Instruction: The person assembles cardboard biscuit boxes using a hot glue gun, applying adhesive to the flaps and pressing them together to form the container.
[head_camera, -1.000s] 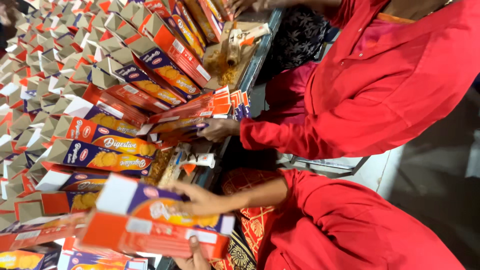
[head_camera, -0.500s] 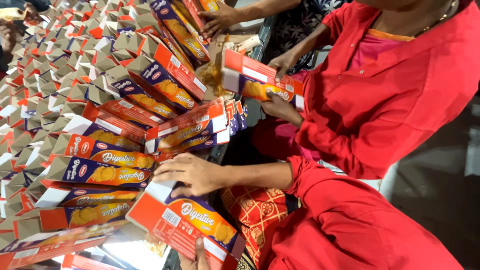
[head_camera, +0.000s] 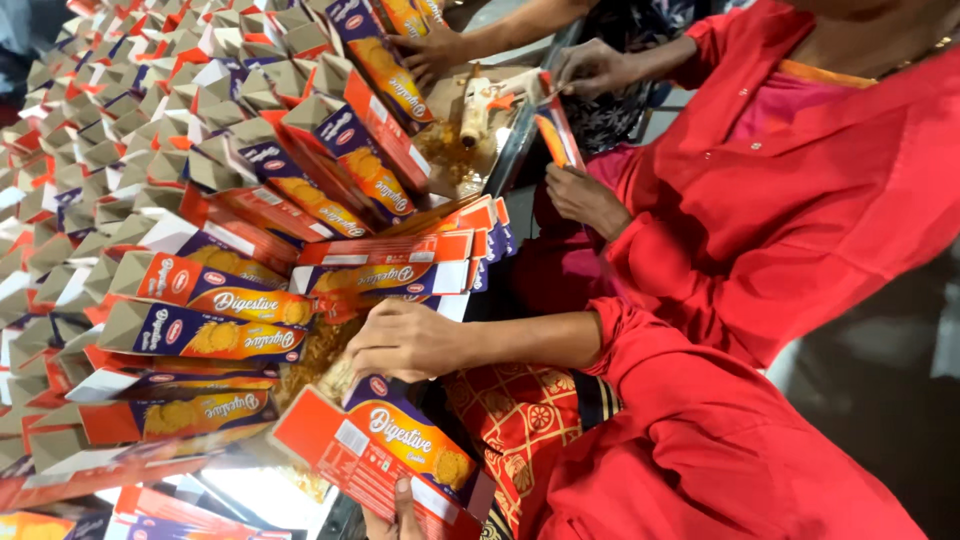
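Observation:
A red and purple biscuit carton (head_camera: 400, 450) lies tilted at the bottom centre, over my patterned lap. Only the fingers of my left hand (head_camera: 402, 512) show at the bottom edge, and they grip the carton's lower side. My right hand (head_camera: 408, 340) reaches in from my red sleeve. Its fingers curl over the carton's upper end, beside a flat stack of folded cartons (head_camera: 400, 265). I cannot see the carton's end flap under that hand.
Several rows of upright open cartons (head_camera: 180, 150) fill the left side. A co-worker in red (head_camera: 800, 200) sits at the right, one hand (head_camera: 585, 200) near a glue-smeared board (head_camera: 470, 140). Another person's hand (head_camera: 430, 50) holds a carton at the top.
The carton has slid down and right toward my lap. My right hand has shifted right along its upper end. The co-worker has put down the carton held before.

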